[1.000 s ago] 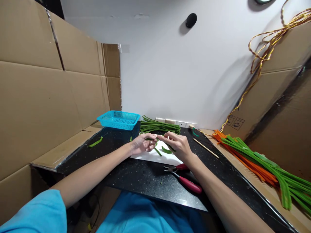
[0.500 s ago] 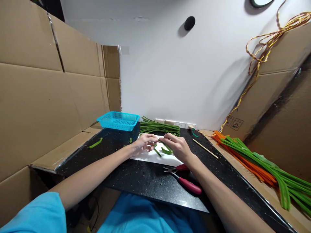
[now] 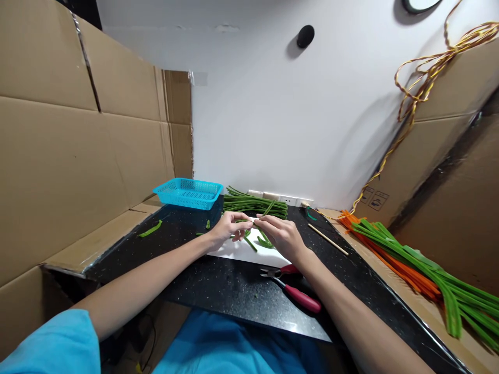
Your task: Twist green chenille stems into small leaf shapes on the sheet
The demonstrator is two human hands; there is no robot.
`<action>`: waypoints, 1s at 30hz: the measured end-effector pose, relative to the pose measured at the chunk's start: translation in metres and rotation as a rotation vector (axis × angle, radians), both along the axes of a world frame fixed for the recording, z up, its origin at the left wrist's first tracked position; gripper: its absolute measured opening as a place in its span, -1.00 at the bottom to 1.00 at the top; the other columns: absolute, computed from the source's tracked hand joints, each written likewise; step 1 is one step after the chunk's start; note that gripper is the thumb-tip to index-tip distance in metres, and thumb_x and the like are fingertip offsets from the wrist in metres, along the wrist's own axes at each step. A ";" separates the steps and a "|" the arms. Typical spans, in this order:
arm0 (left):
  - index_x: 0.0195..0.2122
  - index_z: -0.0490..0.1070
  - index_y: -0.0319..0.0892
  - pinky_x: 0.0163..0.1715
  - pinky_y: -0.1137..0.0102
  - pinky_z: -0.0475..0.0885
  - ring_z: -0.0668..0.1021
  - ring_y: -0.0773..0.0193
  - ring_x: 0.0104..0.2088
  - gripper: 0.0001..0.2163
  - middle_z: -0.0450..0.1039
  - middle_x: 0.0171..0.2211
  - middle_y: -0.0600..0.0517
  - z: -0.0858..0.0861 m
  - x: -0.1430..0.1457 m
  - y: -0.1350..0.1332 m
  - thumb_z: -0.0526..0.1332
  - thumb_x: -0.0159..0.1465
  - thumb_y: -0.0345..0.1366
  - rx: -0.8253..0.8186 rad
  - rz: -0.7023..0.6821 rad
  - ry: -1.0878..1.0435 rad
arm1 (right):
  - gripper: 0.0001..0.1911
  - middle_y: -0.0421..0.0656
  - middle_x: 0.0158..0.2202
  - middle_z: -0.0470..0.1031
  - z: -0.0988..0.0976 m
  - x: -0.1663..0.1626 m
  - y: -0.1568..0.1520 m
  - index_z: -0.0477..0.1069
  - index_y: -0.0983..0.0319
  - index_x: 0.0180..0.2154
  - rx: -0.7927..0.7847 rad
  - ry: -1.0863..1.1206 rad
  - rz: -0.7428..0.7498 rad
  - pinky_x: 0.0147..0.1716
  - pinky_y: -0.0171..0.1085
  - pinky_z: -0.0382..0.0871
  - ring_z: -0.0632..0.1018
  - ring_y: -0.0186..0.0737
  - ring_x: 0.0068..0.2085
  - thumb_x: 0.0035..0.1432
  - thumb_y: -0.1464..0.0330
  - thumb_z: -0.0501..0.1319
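Over a white sheet [image 3: 234,251], my left hand [image 3: 228,227] and my right hand [image 3: 283,236] meet fingertip to fingertip. Both pinch a thin green pipe cleaner [image 3: 268,208], whose one end sticks up past my right fingers; the part between the fingers is mostly hidden. Beneath my hands, a short straight green piece [image 3: 250,244] and a bent green piece [image 3: 265,242] lie on the sheet. A bundle of green pipe cleaners [image 3: 253,203] rests just behind it. Cutting pliers with red handles [image 3: 302,298] lie with handles spread, close to my right forearm.
On the black tabletop [image 3: 218,283] stand a blue mesh basket [image 3: 189,195] at back left and a wooden stick [image 3: 328,239] at right. A green scrap [image 3: 150,228] lies left. Orange strips [image 3: 413,278] and green strips [image 3: 424,262] lie on cardboard at right. Cardboard walls [image 3: 50,171] flank the table.
A length of the green pipe cleaner now shows above my right fingers, where it was not visible before. My hands stay together over the sheet; the view has shifted slightly.
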State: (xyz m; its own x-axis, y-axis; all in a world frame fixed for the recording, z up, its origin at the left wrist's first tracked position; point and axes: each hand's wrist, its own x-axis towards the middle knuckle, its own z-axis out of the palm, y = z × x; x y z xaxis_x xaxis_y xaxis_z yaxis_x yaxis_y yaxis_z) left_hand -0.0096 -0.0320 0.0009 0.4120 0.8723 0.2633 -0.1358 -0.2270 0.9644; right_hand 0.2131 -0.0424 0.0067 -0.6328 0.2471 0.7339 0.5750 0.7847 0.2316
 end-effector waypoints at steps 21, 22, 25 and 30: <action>-0.34 0.56 -0.26 -0.73 0.51 0.11 0.32 0.45 -0.67 -0.66 0.31 -0.61 0.15 0.002 -0.002 0.002 0.52 0.06 -0.10 -0.028 -0.059 -0.031 | -0.62 -0.02 -0.03 0.67 0.004 -0.002 -0.001 0.61 0.14 0.08 -0.209 0.091 0.077 -0.12 -0.23 0.60 0.70 -0.12 -0.09 0.37 0.55 0.17; -0.33 0.55 -0.26 -0.72 0.51 0.14 0.34 0.44 -0.67 -0.66 0.33 -0.61 0.15 0.003 -0.002 0.001 0.51 0.07 -0.08 -0.006 -0.043 -0.015 | -0.63 -0.03 -0.05 0.67 0.004 -0.003 0.000 0.62 0.14 0.05 -0.236 0.119 0.081 -0.14 -0.24 0.59 0.70 -0.14 -0.12 0.37 0.55 0.17; -0.32 0.52 -0.25 -0.68 0.50 0.21 0.40 0.40 -0.66 -0.67 0.36 -0.62 0.11 0.008 0.001 -0.006 0.46 0.16 -0.07 0.117 0.034 0.041 | -0.70 -0.06 -0.15 0.70 0.006 -0.006 0.002 0.68 0.15 -0.09 -0.319 0.252 0.136 -0.20 -0.24 0.57 0.70 -0.15 -0.20 0.40 0.48 0.16; -0.32 0.52 -0.23 -0.56 0.45 0.31 0.46 0.36 -0.57 -0.83 0.45 -0.48 0.03 0.011 0.005 -0.016 0.37 0.26 -0.22 0.390 0.185 0.137 | -0.72 -0.08 -0.34 0.69 0.013 -0.012 0.001 0.72 0.15 -0.26 -0.575 0.448 0.179 -0.32 -0.22 0.52 0.67 -0.11 -0.31 0.38 0.18 0.28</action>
